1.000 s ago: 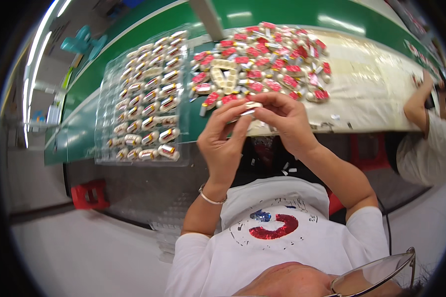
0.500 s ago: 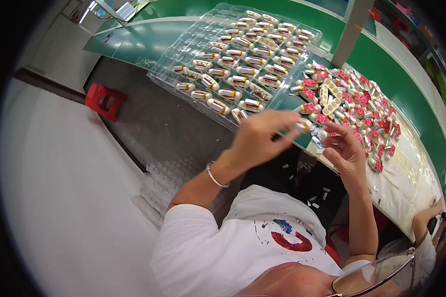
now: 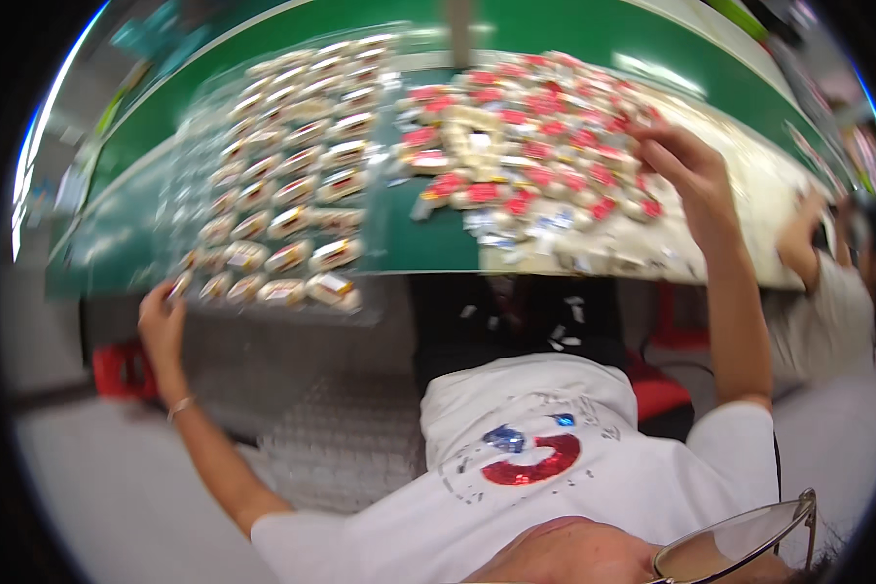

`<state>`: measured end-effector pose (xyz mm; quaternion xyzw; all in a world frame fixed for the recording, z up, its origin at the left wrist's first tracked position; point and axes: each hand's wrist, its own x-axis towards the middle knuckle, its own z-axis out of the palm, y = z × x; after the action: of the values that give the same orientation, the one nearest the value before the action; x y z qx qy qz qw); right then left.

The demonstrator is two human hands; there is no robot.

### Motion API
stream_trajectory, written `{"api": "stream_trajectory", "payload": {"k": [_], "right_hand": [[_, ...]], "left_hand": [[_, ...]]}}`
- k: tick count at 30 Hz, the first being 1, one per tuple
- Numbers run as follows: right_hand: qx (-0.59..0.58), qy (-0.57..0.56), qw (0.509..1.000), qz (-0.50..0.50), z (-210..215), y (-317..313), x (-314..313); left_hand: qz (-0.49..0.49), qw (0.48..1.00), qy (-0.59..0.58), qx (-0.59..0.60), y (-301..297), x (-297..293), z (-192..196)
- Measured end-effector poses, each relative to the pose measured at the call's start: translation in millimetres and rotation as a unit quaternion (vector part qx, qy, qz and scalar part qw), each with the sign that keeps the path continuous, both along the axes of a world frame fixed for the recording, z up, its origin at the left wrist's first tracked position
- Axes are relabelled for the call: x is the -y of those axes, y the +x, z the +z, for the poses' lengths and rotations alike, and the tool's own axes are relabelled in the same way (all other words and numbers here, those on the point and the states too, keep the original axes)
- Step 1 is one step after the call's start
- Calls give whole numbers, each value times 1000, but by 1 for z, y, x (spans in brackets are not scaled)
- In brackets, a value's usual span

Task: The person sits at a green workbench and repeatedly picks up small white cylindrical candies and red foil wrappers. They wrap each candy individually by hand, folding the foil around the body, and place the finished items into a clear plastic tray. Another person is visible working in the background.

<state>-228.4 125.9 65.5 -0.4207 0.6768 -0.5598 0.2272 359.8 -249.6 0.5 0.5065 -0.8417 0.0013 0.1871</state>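
Note:
At the near left corner of the clear plastic tray (image 3: 372,292), my left hand (image 3: 162,321) pinches a small oblong piece (image 3: 179,284) with a pale body and a dark label. Rows of similar cream-coloured pieces with red-and-yellow labels (image 3: 297,190) fill much of the tray. My right hand (image 3: 696,175) reaches over the right side of a heap of red-labelled oblong pieces (image 3: 545,127), fingers bent toward it. Blur hides whether anything is between those fingertips. A cream ring-shaped piece (image 3: 457,156) with a segmented surface lies on the heap's left part.
Both tray and heap rest on a green table (image 3: 438,248), with a pale sheet (image 3: 740,175) under the heap's right side. Stacked clear trays (image 3: 341,428) and a red stool (image 3: 122,370) stand below. Another person's arm (image 3: 798,234) rests at the table on the right.
The view has swung, shifting the tray and heap leftward in the picture. My hands have parted: the left has gone to the tray's near left corner, the right to the heap's right side.

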Motion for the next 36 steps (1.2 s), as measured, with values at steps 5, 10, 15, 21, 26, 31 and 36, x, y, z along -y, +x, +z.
{"api": "stream_trajectory", "payload": {"k": [5,10,15,21,26,31,36], "right_hand": [[29,-37,998,-42,-10,-42,-42],[-17,60,993,-100,-43,-48,-77],[-251,93,962,-59,-64,-32,-79],[-249,69,962,-86,-78,-18,-78],[-210,-88,972,-66,-69,17,-63],[-221,-137,966,4,-62,61,-46],[-238,-115,964,20,-57,67,-40]], "left_hand": [[-103,991,59,61,-1,34,-7],[-48,997,24,62,-4,28,-14],[37,999,2,17,-16,15,-15],[-61,900,167,-399,-154,-81,14],[-224,726,549,-350,-323,-258,27],[-229,526,646,-504,-402,-308,4],[-199,491,653,-541,-392,-295,-11]]}}
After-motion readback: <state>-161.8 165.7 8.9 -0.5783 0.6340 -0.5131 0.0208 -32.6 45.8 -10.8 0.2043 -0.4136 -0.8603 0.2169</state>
